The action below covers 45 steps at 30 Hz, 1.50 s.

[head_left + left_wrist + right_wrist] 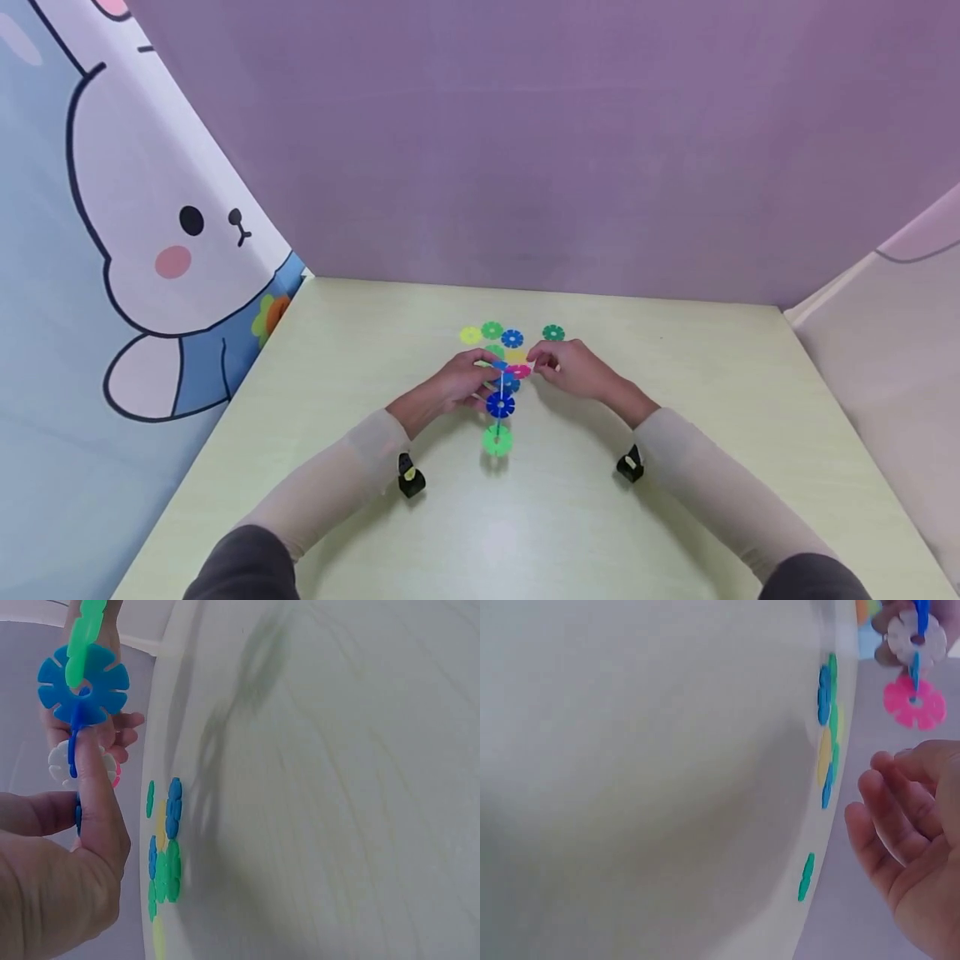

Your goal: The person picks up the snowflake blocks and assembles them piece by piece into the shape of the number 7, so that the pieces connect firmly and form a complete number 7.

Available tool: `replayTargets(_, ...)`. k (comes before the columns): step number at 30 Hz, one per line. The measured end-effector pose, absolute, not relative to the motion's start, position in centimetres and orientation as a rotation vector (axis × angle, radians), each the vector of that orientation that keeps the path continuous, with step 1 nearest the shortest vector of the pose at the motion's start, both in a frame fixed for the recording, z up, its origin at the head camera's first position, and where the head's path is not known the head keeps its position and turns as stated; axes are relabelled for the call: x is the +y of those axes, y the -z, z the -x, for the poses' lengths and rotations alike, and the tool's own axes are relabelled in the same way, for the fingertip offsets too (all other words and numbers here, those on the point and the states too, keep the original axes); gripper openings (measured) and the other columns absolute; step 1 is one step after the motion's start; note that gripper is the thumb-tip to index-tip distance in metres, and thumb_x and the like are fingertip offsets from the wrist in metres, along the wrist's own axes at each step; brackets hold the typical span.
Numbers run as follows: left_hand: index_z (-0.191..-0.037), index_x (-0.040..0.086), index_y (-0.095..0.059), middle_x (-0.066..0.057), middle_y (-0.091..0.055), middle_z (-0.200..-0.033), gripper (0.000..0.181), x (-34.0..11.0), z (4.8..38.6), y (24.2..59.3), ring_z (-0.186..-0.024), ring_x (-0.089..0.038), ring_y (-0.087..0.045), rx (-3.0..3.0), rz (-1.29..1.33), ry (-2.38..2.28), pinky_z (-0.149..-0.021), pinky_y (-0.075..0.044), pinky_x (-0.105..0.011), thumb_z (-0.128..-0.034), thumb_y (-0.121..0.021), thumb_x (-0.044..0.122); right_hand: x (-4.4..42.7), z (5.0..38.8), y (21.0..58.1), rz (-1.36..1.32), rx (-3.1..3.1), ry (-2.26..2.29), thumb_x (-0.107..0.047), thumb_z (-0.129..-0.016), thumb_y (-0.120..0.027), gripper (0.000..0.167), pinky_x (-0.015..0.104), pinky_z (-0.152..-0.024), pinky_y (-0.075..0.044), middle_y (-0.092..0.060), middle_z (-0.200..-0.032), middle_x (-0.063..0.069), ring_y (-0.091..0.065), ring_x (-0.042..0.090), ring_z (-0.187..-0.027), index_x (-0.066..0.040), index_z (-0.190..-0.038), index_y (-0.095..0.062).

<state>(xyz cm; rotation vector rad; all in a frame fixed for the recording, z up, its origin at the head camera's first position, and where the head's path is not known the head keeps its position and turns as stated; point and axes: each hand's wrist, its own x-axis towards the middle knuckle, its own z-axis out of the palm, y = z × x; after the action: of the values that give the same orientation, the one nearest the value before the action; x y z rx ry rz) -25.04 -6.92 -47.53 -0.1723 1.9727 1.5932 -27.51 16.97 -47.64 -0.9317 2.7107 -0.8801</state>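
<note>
Disc chain [501,412] pinched by left hand [459,379], just beside seemingly unladen right hand [573,369]; room sideways, far table edge [660,302] beyond.

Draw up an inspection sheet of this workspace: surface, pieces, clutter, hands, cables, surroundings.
Surface: pale table, shadows falling on it.
Pieces: chain of joined discs, held above the table; loose discs lie beyond it, a dark green disc apart on the right.
Clutter: nothing seen.
Hands: left hand pinches the chain; right hand holds nothing, fingertips near the pink disc.
Cables: nothing seen.
Surroundings: purple backdrop behind; rabbit print on the left.
</note>
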Motion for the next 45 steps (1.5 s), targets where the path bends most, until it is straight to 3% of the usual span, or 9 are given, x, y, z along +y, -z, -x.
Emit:
replayTargets(9,-0.129,0.016,-0.058,-0.007,-0.063,-0.093,0.025,-6.9,24.9,47.4,-0.066,-0.016,-0.063,1.948,0.176,-1.587,-0.049,-0.056,-0.026,-0.1042,-0.059,0.019,17.6,30.2,48.1,0.713,2.842,0.876,-0.012,-0.1,-0.063,0.024,0.042,-0.087,-0.059,-0.074,-0.109,0.013,-0.07,0.027,-0.098,-0.002,-0.122,-0.068)
replayTargets(20,-0.127,0.014,-0.058,-0.007,-0.067,-0.09,0.023,-6.7,24.9,47.4,-0.065,-0.017,-0.066,1.952,0.147,-1.59,-0.05,-0.057,-0.027,-0.1046,-0.057,0.018,17.9,33.2,49.0,0.442,2.884,0.796,-0.017,-0.101,-0.06,0.035,0.04,-0.084,-0.059,-0.072,-0.113,0.018,-0.068,0.029,-0.096,-0.001,-0.132,-0.06)
replayTargets(29,-0.129,0.014,-0.057,-0.008,-0.067,-0.09,0.024,-6.3,24.9,47.3,-0.064,-0.016,-0.066,1.973,0.133,-1.562,-0.051,-0.057,-0.026,-0.1046,-0.057,0.019,18.2,34.6,50.2,0.264,2.875,0.713,-0.026,-0.102,-0.059,0.048,0.052,-0.106,-0.05,-0.069,-0.122,0.02,-0.063,0.034,-0.111,-0.001,-0.143,-0.052)
replayTargets(35,-0.129,0.015,-0.057,-0.008,-0.067,-0.088,0.025,-6.2,24.9,46.9,-0.064,-0.016,-0.066,1.971,0.138,-1.551,-0.051,-0.057,-0.026,-0.105,-0.057,0.02,18.1,35.0,50.7,0.253,2.892,0.671,-0.026,-0.102,-0.061,0.048,0.053,-0.111,-0.047,-0.065,-0.131,0.021,-0.06,0.038,-0.12,0.001,-0.14,-0.054)
replayTargets(45,-0.129,0.015,-0.057,-0.009,-0.068,-0.089,0.024,-6.2,25.0,47.0,-0.065,-0.016,-0.067,1.968,0.127,-1.541,-0.052,-0.057,-0.027,-0.1051,-0.057,0.021,17.9,35.0,51.0,0.252,2.933,0.625,-0.025,-0.1,-0.065,0.044,0.052,-0.108,-0.049,-0.066,-0.126,0.022,-0.061,0.037,-0.115,0.004,-0.133,-0.061)
